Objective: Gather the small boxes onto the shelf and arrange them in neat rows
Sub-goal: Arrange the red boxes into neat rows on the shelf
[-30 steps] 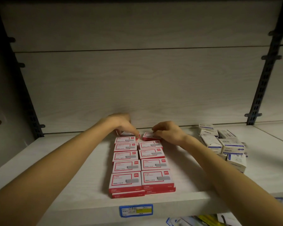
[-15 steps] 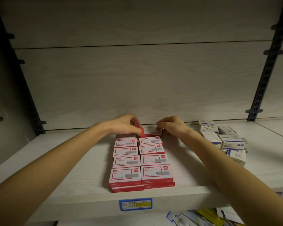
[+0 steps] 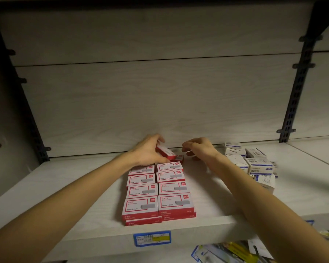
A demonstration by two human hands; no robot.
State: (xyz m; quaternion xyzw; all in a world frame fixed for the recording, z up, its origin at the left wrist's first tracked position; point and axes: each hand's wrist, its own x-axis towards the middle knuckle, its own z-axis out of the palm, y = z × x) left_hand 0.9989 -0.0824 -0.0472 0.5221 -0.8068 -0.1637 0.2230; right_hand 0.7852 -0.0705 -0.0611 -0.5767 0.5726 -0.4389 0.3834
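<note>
Your left hand [image 3: 149, 151], just above centre of the frame, grips a red-and-white box [image 3: 164, 150] tilted above the back of the two columns of red boxes [image 3: 159, 192], which lie flat on the pale shelf [image 3: 65, 188] at lower centre, stacked at least two deep at the front. Another red box [image 3: 179, 158] sits behind the right column. Your right hand [image 3: 198, 149] hovers beside it, fingers loosely curled, holding nothing. A loose heap of blue-and-white boxes [image 3: 254, 164] lies at the right. A blue price label [image 3: 152, 238] sits on the shelf's front edge.
</note>
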